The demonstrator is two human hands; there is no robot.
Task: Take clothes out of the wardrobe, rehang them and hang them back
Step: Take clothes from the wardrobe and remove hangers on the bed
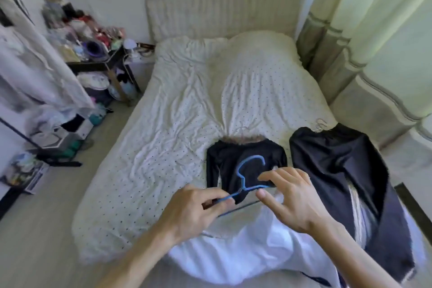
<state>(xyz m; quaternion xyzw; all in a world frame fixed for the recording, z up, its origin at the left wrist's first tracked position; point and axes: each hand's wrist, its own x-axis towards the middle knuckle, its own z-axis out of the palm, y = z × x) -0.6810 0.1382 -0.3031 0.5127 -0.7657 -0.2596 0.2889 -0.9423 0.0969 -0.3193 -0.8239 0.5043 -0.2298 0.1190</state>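
Between your left hand (198,208) and right hand (292,199) runs a light blue hanger (241,176). Just beyond your fingers lies a black top (224,154) with a tawny collar. Right of your right hand is a dark navy garment (339,170). The cloth (245,252) under your wrists is white. Left of your left hand, the duvet (163,124) is off-white with small dark dots.

Crumpled cotton-like duvet (177,110), satiny dark garment (339,166), perhaps plastic blue hanger (251,172)

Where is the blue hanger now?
Head view, lower centre: the blue hanger is pinched between left hand and right hand, over the black top on the bed.
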